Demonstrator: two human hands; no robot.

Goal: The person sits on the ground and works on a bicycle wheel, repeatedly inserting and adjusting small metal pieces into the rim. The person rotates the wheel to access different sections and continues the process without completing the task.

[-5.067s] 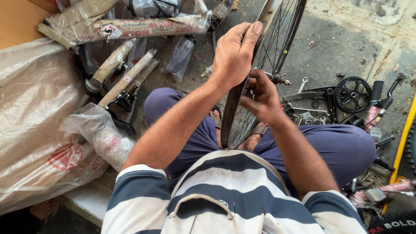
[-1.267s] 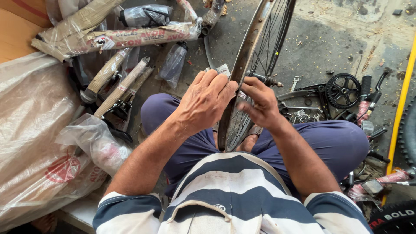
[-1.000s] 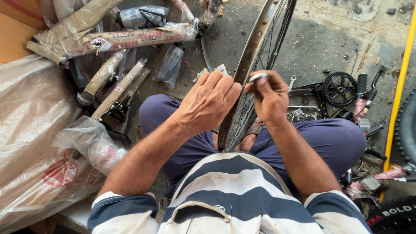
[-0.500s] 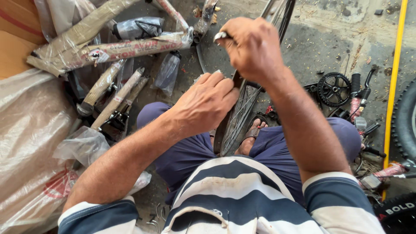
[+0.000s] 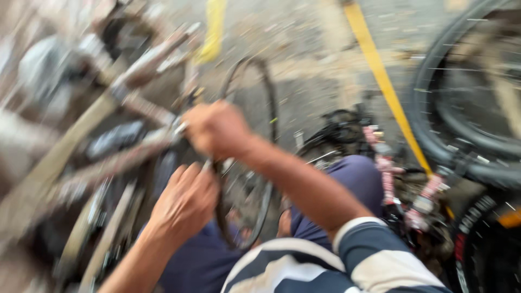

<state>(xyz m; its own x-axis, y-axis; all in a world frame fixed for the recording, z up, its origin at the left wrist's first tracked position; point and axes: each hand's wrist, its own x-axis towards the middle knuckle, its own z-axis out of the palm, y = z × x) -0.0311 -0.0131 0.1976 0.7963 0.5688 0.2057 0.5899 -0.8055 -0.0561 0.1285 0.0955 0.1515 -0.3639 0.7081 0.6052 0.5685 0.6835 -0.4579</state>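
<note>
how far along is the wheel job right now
Done: the bare wheel rim stands upright between the knees, with no tyre visible on it. In hand: the left hand grips its near edge, and the right hand is closed at the rim higher up; blur hides any tool. Left: tyres lie apart at the right, unmounted.

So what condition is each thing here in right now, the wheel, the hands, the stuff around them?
Thin dark spoked bicycle wheel: upright between the knees.
Left hand: gripping the rim's near edge.
Right hand: fist closed at the rim; contents blurred.
Big black knobby tyre: standing at right, untouched.
Plastic-wrapped bicycle parts: piled at left.
</note>
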